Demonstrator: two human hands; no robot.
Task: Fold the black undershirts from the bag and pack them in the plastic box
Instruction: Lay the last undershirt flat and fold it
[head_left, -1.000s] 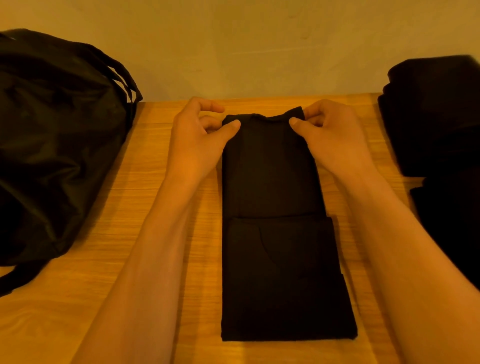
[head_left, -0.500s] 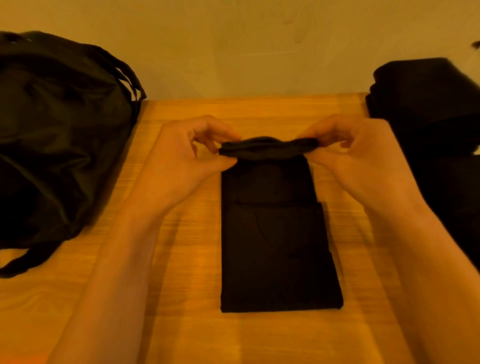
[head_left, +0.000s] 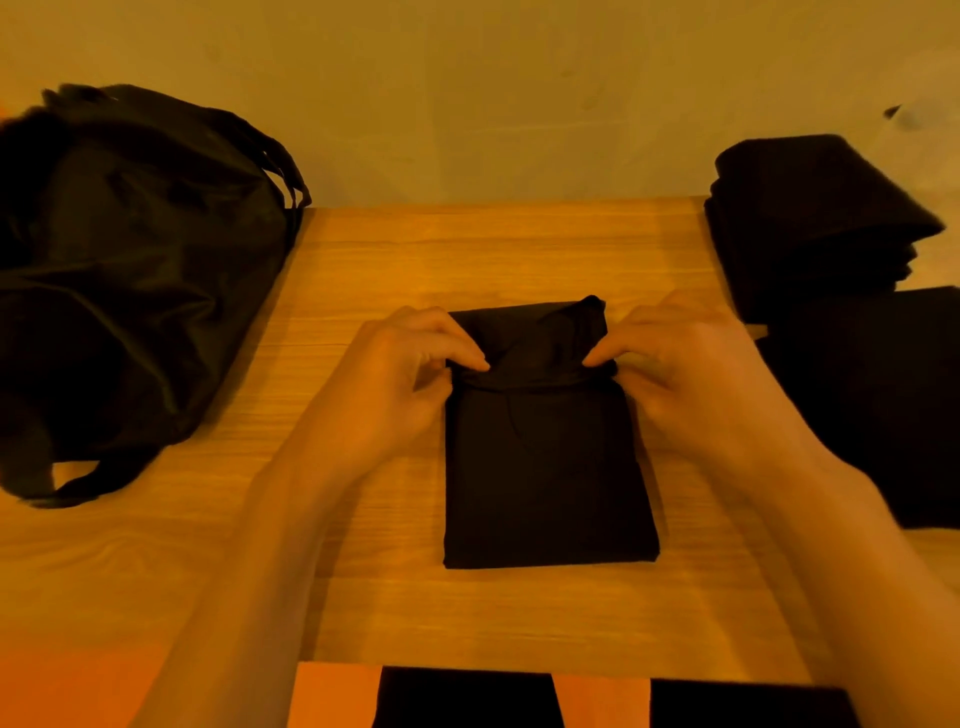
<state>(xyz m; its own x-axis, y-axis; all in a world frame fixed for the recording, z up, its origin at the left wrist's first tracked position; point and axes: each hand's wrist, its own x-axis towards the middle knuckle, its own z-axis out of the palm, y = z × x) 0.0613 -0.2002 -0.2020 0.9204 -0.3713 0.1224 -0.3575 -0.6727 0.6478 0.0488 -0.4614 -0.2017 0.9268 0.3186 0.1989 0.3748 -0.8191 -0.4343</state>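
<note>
A black undershirt (head_left: 545, 467), folded into a narrow strip, lies in the middle of the wooden table (head_left: 467, 249). Its far end is doubled back toward me. My left hand (head_left: 395, 384) pinches the left corner of that turned-over edge, and my right hand (head_left: 685, 374) pinches the right corner. The black bag (head_left: 130, 291) slumps on the table at the left. No plastic box can be made out in the head view.
A stack of folded black garments (head_left: 810, 223) sits at the right, with another dark pile (head_left: 883, 405) in front of it. A plain wall rises behind the table. The table's near edge (head_left: 519, 660) runs just below the shirt.
Both hands have carried the shirt's far end up and back toward me, so the strip is now about half as long. The camera has tilted down.
</note>
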